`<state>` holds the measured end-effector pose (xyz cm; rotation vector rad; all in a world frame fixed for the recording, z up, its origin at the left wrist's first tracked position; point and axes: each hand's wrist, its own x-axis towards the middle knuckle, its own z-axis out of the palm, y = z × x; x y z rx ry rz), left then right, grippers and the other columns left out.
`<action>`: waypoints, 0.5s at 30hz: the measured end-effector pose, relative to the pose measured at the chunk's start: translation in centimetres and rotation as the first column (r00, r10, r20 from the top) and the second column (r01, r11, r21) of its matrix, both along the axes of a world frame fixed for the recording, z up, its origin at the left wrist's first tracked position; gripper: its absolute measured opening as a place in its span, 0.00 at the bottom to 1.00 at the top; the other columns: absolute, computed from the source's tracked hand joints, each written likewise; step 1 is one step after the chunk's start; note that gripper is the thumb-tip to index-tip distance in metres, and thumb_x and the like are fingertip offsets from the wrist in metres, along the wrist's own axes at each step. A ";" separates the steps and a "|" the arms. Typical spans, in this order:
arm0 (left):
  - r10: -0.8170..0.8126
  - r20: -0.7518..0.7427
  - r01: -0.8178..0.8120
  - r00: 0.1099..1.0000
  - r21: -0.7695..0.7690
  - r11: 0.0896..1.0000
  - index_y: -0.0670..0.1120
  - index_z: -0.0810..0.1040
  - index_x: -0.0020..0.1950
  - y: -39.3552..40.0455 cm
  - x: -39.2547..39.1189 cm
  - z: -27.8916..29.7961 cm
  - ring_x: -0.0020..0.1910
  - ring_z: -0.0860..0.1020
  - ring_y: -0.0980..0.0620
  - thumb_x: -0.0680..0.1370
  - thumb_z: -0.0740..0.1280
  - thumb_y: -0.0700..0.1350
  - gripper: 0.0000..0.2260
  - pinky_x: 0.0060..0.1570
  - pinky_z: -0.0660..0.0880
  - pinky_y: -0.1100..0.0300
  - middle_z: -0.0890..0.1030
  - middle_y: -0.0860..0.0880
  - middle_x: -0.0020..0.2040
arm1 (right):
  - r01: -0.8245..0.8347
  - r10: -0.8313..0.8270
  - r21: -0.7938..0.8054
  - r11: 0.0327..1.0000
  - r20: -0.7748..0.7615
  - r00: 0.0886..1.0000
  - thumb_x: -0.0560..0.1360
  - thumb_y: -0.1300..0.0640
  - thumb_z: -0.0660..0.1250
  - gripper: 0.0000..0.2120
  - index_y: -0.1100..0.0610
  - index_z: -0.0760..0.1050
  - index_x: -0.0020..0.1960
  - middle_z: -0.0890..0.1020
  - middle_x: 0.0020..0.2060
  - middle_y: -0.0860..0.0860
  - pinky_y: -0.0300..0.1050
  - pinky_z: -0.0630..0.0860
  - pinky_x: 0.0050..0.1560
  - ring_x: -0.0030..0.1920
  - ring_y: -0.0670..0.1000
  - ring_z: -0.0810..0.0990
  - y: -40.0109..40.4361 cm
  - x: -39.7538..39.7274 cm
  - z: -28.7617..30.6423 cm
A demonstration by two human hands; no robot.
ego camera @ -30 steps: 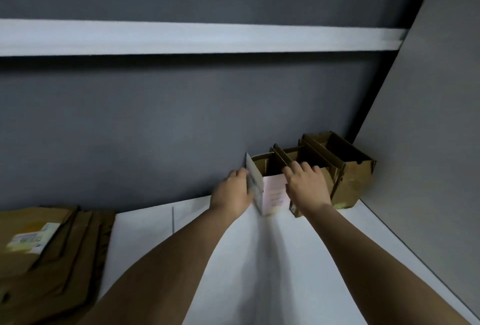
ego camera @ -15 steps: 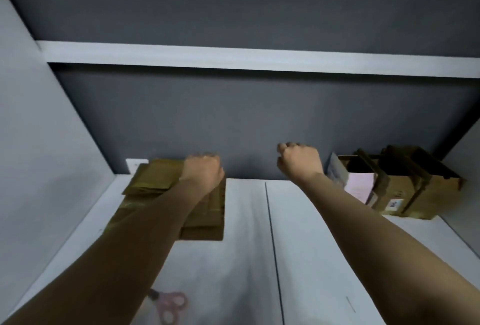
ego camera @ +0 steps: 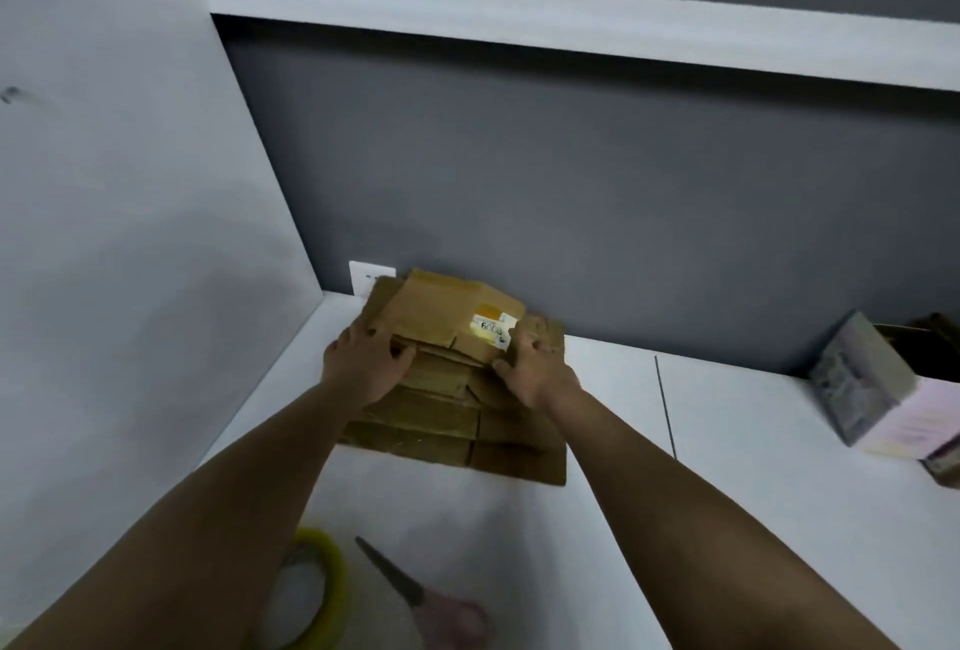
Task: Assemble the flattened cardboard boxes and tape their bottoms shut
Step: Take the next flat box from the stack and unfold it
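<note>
Both hands (ego camera: 363, 363) (ego camera: 530, 369) now grip top flattened box (ego camera: 441, 317) (labelled) — stack (ego camera: 441, 421) beneath.

Packing workspace, flattened boxes (ego camera: 457, 389), tape roll (ego camera: 317, 592)

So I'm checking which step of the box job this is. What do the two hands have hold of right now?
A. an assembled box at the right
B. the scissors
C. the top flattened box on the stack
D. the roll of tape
C: the left hand and right hand grip opposite edges of the top flattened box on the stack, while the tape roll and scissors lie untouched nearer the person.
</note>
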<state>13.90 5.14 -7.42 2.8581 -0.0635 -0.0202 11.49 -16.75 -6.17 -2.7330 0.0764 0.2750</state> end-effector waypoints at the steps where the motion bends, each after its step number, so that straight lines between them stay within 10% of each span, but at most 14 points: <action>1: 0.009 -0.048 -0.010 0.999 -0.009 1.000 0.52 0.48 0.77 0.2 0.6 -0.6 0.72 0.62 0.39 0.79 0.53 0.63 0.32 0.69 0.60 0.43 0.60 0.44 0.75 | 0.018 -0.017 0.064 0.998 -0.015 1.000 0.81 0.43 0.53 0.28 0.52 0.52 0.77 0.62 0.74 0.56 0.57 0.64 0.69 0.72 0.61 0.63 0.3 0.6 -1.0; 9: 0.161 -0.164 -0.222 0.973 -0.495 0.840 0.44 0.63 0.73 -0.6 1.2 -1.0 0.67 0.68 0.40 0.81 0.53 0.58 0.26 0.70 0.62 0.46 0.69 0.42 0.70 | 0.272 -0.324 0.475 0.837 0.028 0.946 0.80 0.47 0.60 0.18 0.52 0.70 0.67 0.77 0.63 0.55 0.52 0.74 0.60 0.59 0.56 0.77 1.9 2.1 -2.8; 13: 0.204 -0.195 -0.283 0.959 -0.672 0.685 0.45 0.71 0.63 -1.9 -1.6 2.2 0.57 0.75 0.42 0.80 0.58 0.58 0.19 0.62 0.69 0.49 0.76 0.42 0.60 | 0.400 -0.552 0.886 0.234 -0.218 0.805 0.77 0.60 0.67 0.06 0.54 0.71 0.51 0.77 0.58 0.55 0.44 0.81 0.44 0.55 0.56 0.77 1.0 0.0 0.0; 15: 0.163 -0.183 -0.245 0.969 -0.690 0.682 0.47 0.73 0.51 -2.9 -3.5 4.0 0.47 0.75 0.48 0.81 0.60 0.53 0.10 0.52 0.71 0.54 0.77 0.44 0.52 | 0.405 -0.549 0.908 0.108 -0.285 0.785 0.78 0.65 0.65 0.08 0.58 0.72 0.56 0.75 0.56 0.55 0.38 0.80 0.32 0.52 0.56 0.78 0.0 -2.3 2.0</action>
